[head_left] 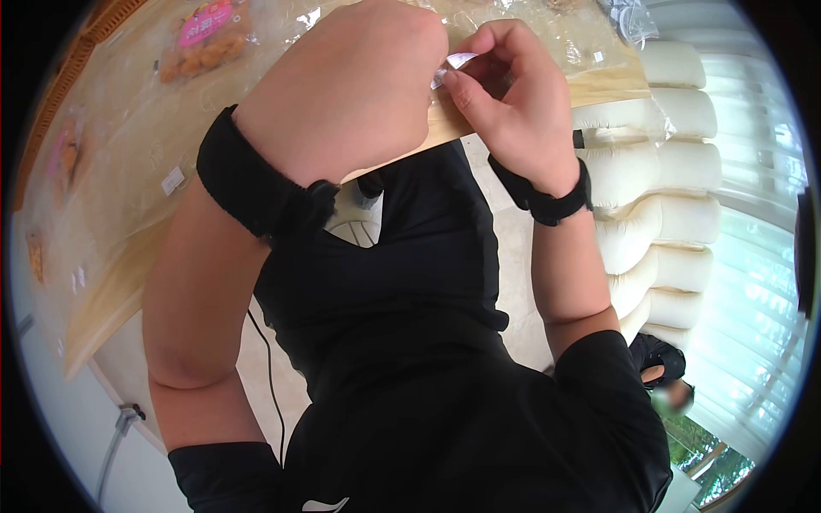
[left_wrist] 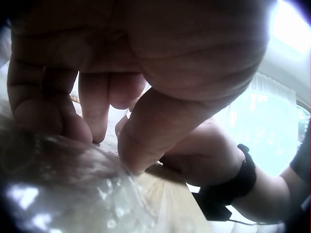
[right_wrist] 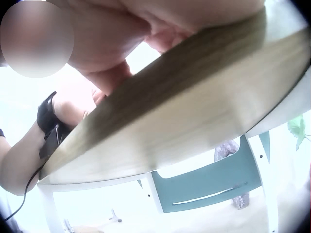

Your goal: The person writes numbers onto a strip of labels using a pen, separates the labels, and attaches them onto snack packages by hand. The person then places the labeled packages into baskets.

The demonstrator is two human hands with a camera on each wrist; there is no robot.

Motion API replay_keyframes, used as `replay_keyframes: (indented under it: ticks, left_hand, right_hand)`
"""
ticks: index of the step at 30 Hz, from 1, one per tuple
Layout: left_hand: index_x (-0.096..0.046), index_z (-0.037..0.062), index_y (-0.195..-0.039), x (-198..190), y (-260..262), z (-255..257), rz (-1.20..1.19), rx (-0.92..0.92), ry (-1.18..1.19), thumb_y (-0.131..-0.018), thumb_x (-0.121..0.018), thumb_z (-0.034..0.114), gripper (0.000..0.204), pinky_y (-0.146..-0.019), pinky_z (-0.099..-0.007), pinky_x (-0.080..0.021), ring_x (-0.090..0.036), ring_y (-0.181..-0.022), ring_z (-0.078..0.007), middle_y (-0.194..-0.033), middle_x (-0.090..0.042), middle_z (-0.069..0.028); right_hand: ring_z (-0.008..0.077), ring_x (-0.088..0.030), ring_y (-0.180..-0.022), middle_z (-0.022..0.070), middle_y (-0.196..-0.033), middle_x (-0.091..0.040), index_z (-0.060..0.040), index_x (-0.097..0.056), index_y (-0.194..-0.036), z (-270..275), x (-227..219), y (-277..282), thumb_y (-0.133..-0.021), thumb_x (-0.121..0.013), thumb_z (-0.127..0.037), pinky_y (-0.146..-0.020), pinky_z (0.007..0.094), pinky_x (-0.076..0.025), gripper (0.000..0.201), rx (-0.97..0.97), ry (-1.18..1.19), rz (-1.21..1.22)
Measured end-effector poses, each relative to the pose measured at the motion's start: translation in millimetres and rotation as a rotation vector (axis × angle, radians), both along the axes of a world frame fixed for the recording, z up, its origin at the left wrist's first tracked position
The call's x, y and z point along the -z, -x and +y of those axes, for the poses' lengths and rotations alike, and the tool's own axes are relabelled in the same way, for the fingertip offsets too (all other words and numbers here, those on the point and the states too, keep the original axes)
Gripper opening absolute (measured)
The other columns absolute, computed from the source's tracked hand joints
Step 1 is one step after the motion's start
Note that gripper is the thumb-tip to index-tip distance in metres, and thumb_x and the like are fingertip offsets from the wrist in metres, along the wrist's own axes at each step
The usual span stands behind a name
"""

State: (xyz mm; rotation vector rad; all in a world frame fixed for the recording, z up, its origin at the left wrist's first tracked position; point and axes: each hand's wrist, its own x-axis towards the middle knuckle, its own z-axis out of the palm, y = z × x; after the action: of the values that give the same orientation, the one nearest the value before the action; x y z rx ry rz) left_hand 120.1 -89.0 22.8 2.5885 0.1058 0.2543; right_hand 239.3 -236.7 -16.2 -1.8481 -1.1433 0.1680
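Observation:
My left hand bends over the table edge, its back hiding the fingers in the head view. In the left wrist view its curled fingers and thumb close in on crinkled clear plastic film. Facing it, my right hand pinches a small white slip between thumb and bent forefinger, right beside the left hand. The slip's far end is hidden, and I cannot tell whether it joins the film. In the right wrist view, the right hand sits at the table rim.
Clear plastic covers the wooden table. A snack pack with a pink label lies at the upper left, and smaller packs lie along the left. A cream padded seat stands right of the table. Another person is at the lower right.

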Motion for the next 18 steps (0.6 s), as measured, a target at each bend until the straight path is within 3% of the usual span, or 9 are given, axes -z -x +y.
replay_keyframes:
  ticks: [1, 8, 10, 13, 18]
  left_hand:
    - [-0.069, 0.0010, -0.118, 3, 0, 1, -0.037, 0.023, -0.022, -0.078, -0.070, 0.005, 0.039, -0.075, -0.0476, -0.049, -0.061, -0.083, -0.0441, -0.081, -0.062, -0.0259]
    - [-0.069, 0.0001, -0.112, 2, 1, 3, -0.045, 0.005, -0.002, -0.080, -0.073, 0.009, 0.033, -0.079, -0.0477, -0.050, -0.062, -0.089, -0.0423, -0.088, -0.065, -0.0237]
    - [-0.068, -0.0010, -0.105, -5, -1, 4, 0.142, -0.004, 0.029, -0.080, -0.074, 0.011, 0.029, -0.080, -0.0469, -0.050, -0.062, -0.091, -0.0416, -0.091, -0.066, -0.0230]
    - [-0.068, -0.0017, -0.101, 5, 3, 4, -0.033, -0.007, -0.048, -0.080, -0.075, 0.011, 0.025, -0.079, -0.0470, -0.051, -0.062, -0.088, -0.0423, -0.087, -0.065, -0.0232]
    - [-0.070, -0.0022, -0.097, -7, 1, 2, 0.076, -0.042, 0.016, -0.080, -0.075, 0.010, 0.022, -0.077, -0.0468, -0.052, -0.064, -0.085, -0.0430, -0.085, -0.065, -0.0245]
  right_hand:
    - [0.0233, -0.065, -0.069, 0.0085, -0.073, -0.065, -0.0032, -0.058, -0.097, 2, -5, 0, -0.078, -0.074, -0.005, -0.065, 0.0334, -0.052, 0.025, 0.005, 0.058, 0.052]
    - [0.0271, -0.068, -0.072, 0.0131, -0.077, -0.067, -0.0030, -0.061, -0.095, 11, -28, -8, -0.082, -0.072, -0.004, -0.066, 0.0357, -0.052, 0.017, -0.077, 0.256, -0.179]
    - [0.0281, -0.067, -0.072, 0.0130, -0.076, -0.067, -0.0031, -0.062, -0.093, 14, -32, -8, -0.082, -0.070, -0.004, -0.066, 0.0362, -0.052, 0.013, -0.080, 0.309, -0.196]
    - [0.0307, -0.067, -0.073, 0.0133, -0.077, -0.068, -0.0038, -0.061, -0.094, 14, -31, -10, -0.083, -0.069, -0.004, -0.066, 0.0383, -0.052, 0.014, -0.112, 0.325, -0.263]
    - [0.0340, -0.066, -0.075, 0.0128, -0.079, -0.067, -0.0065, -0.058, -0.095, 13, -20, -12, -0.083, -0.067, -0.004, -0.066, 0.0426, -0.051, 0.015, -0.136, 0.274, -0.409]
